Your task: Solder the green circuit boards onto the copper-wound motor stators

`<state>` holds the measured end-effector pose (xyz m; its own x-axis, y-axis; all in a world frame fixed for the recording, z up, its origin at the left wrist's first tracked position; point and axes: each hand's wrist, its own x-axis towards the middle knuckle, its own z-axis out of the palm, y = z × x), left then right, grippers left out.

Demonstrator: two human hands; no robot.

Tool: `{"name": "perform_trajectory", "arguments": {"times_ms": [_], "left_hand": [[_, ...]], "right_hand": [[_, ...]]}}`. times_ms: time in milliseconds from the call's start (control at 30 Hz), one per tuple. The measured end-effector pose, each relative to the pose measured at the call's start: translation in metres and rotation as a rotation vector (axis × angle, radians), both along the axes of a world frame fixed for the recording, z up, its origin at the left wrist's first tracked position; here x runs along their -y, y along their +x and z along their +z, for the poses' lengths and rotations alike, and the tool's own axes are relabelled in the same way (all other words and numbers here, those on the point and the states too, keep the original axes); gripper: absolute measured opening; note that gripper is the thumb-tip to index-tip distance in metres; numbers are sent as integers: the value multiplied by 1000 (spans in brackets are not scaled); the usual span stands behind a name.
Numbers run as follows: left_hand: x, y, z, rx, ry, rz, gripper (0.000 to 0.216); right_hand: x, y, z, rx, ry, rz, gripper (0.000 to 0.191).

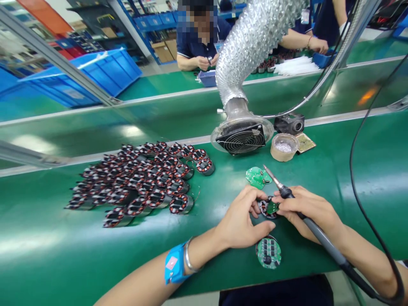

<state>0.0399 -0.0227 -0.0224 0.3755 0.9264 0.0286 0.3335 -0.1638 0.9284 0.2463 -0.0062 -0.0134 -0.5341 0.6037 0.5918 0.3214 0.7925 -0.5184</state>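
Observation:
My right hand (309,210) is closed round a soldering iron (314,229), its bare tip pointing up and to the left. The same hand's fingertips touch a small green circuit board (272,207) lying over a wire-wound motor stator (264,209). My left hand (240,216) curls its fingers against the stator's left side, with the thumb stretched out below. Nearer to me lies a round circuit board (268,253) with black components. Beyond my hands are more green circuit boards (256,177), partly overlapping. A blue strap (175,263) and a metal bangle circle my left wrist.
Rows of wound stators (137,182) cover the bench at left. A fume extractor (244,138) on a silver duct hangs ahead. Beside it stand a round tub (283,147) and an iron holder (290,124). The iron's cable (352,170) loops at right. Co-workers sit across the divider.

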Motion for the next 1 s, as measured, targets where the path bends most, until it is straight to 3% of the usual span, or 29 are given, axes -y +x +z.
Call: {"name": "perform_trajectory", "arguments": {"times_ms": [167,333,500,767,1000], "left_hand": [[6,3,-6,15,-11,119,21],[10,7,-4,26,-50,186,26],[15,7,-9,104,-92,170,36],[16,7,-15,133,-81,159,32],[18,5,-15,122,-64,125,31]], "right_hand": [[-1,-17,5,-30,24,-128,23],[1,-12,6,69,10,-27,25],[4,2,12,238,-86,22,31],[-1,-1,4,222,-72,-11,23],[-4,6,-5,168,-216,35,31]]}}
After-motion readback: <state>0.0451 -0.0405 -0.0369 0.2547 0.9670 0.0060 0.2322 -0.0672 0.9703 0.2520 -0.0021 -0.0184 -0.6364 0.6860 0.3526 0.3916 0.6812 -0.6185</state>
